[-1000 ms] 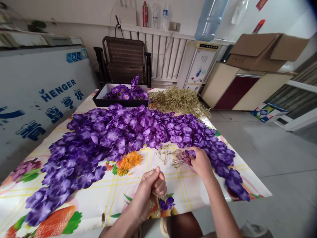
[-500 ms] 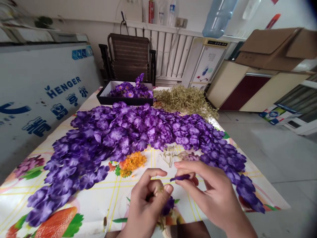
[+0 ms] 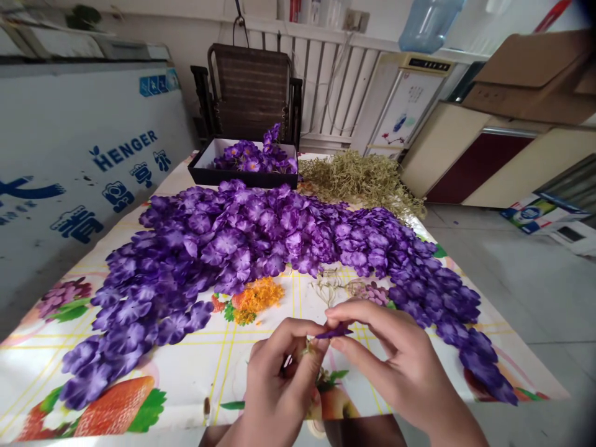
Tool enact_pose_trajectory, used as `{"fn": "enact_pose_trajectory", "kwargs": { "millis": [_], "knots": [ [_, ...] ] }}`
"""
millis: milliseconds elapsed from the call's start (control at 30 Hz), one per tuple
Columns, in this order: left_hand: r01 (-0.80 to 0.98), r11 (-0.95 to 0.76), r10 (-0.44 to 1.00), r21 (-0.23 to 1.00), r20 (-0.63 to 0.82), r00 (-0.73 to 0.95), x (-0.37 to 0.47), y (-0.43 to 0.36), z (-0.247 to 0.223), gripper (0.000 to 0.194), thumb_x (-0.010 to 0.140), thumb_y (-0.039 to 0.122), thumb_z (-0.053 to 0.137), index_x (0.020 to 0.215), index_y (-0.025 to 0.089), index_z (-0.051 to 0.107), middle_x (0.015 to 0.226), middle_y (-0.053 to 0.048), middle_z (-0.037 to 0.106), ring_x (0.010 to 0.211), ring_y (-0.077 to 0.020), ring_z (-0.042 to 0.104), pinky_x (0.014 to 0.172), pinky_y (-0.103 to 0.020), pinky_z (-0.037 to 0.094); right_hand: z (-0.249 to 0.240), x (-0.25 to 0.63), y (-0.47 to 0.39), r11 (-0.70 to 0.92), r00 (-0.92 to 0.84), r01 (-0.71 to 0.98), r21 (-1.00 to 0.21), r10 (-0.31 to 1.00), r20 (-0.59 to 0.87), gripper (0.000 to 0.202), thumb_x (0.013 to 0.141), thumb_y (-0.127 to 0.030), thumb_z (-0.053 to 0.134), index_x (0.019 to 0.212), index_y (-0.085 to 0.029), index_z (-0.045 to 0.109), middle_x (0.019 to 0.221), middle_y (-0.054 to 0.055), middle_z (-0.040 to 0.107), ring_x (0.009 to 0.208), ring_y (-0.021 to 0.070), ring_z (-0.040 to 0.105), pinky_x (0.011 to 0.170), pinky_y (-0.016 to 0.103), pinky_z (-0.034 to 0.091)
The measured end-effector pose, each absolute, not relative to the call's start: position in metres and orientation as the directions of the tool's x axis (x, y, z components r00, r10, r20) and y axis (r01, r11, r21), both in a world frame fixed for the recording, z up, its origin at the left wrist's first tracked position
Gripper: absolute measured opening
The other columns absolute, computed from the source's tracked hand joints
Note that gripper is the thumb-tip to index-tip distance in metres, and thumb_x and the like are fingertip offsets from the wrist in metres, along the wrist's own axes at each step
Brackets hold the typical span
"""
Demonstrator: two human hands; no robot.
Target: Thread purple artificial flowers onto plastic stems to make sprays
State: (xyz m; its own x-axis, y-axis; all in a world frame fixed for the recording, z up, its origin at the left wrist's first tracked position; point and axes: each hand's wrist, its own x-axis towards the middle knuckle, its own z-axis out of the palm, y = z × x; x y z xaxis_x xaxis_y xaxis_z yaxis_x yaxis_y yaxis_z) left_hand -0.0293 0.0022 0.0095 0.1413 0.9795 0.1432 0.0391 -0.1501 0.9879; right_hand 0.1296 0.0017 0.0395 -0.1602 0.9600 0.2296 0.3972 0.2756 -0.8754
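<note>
Over the near part of the table, my left hand [image 3: 286, 366] is closed, with a bit of pale green flower stem [image 3: 308, 347] showing at its fingers. Its index fingertip and thumb meet the left end of a thin purple flower petal [image 3: 334, 333]. From the other side, my right hand [image 3: 395, 357] pinches that petal, seen nearly edge-on, between thumb and fingers. Beyond both hands curves a wide heap of loose purple petals [image 3: 261, 230]. A small pile of orange flower centres [image 3: 261, 299] and some thin bare stems [image 3: 328, 287] lie closer in.
At the table's back stands a black box [image 3: 244, 178] of purple flowers, beside a heap of dry green stems [image 3: 363, 180]. A freezer [image 3: 88, 136] flanks the left, a folding chair [image 3: 249, 93] is behind, and a cardboard box [image 3: 526, 87] rests on a cabinet at right.
My hands have come together, and the left fingertips now meet the purple petal that the right hand held apart from them. The purple flower below my left hand has gone from sight. The view has shifted slightly.
</note>
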Motion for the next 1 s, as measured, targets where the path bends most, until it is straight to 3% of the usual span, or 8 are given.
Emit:
{"fn": "enact_pose_trajectory", "kwargs": {
  "millis": [133,267,333,433,533,733,1000],
  "knots": [
    [0.089,-0.010,0.972,0.996,-0.012,0.236,-0.030,0.004,0.014,0.026,0.090,0.037,0.052,0.075,0.018,0.062,0.049,0.005,0.041,0.045,-0.0097,0.037,0.043,-0.021,0.029,0.035,0.129,0.004,0.207,-0.124,0.353,-0.912,0.977,0.174,0.029,0.086,-0.015,0.060,0.107,-0.034,0.060,0.097,-0.004,0.067,0.089,0.0129,0.065,0.080,0.024,0.051],
    [0.046,0.092,0.952,0.995,-0.101,0.288,-0.028,0.006,0.013,0.035,0.090,0.045,0.049,0.072,0.016,0.058,0.054,0.005,0.039,0.050,-0.0097,0.033,0.046,-0.022,0.026,0.033,0.126,0.007,0.257,-0.123,0.357,-0.898,0.966,0.227,0.039,0.086,-0.010,0.057,0.117,-0.033,0.053,0.099,-0.002,0.063,0.088,0.0132,0.063,0.079,0.025,0.051],
    [-0.019,0.152,0.953,0.988,-0.141,0.267,-0.027,0.007,0.012,0.036,0.089,0.047,0.050,0.069,0.017,0.053,0.055,0.006,0.035,0.050,-0.0095,0.030,0.047,-0.022,0.025,0.034,0.125,0.008,0.337,-0.102,0.402,-0.852,0.941,0.324,0.034,0.085,-0.008,0.057,0.112,-0.029,0.053,0.103,0.001,0.058,0.087,0.0135,0.060,0.077,0.026,0.050],
    [-0.075,0.176,0.965,0.981,-0.157,0.212,-0.024,0.008,0.010,0.037,0.088,0.047,0.051,0.066,0.018,0.048,0.054,0.007,0.032,0.051,-0.0092,0.026,0.047,-0.022,0.024,0.040,0.122,0.006,0.477,-0.116,0.544,-0.690,0.857,0.501,0.018,0.085,-0.004,0.057,0.090,-0.021,0.056,0.093,0.002,0.053,0.083,0.0135,0.056,0.073,0.025,0.047],
    [-0.077,0.166,0.979,0.983,-0.155,0.133,-0.023,0.009,0.010,0.036,0.087,0.047,0.054,0.066,0.018,0.049,0.055,0.007,0.034,0.051,-0.0090,0.027,0.047,-0.021,0.025,0.046,0.119,0.002,0.541,-0.189,0.591,-0.598,0.814,0.550,0.019,0.085,0.000,0.055,0.085,-0.018,0.057,0.083,0.002,0.053,0.079,0.0131,0.056,0.072,0.025,0.047],
    [-0.204,0.219,0.970,0.954,-0.191,0.150,-0.024,0.010,0.007,0.034,0.084,0.045,0.060,0.068,0.017,0.052,0.053,0.008,0.033,0.050,-0.0081,0.025,0.047,-0.022,0.022,0.042,0.112,0.003,0.478,-0.281,0.549,-0.686,0.878,0.387,0.018,0.088,0.000,0.050,0.087,-0.017,0.058,0.084,0.003,0.059,0.078,0.0148,0.058,0.069,0.027,0.048],
    [-0.456,0.323,0.933,0.829,-0.198,0.299,-0.026,0.012,0.002,0.034,0.084,0.040,0.063,0.062,0.016,0.054,0.050,0.008,0.027,0.048,-0.0075,0.020,0.047,-0.023,0.019,0.040,0.118,0.008,0.476,-0.235,0.437,-0.763,0.879,0.414,0.023,0.087,0.000,0.052,0.091,-0.020,0.063,0.085,0.001,0.065,0.080,0.0115,0.063,0.071,0.019,0.050]
  ]
}}
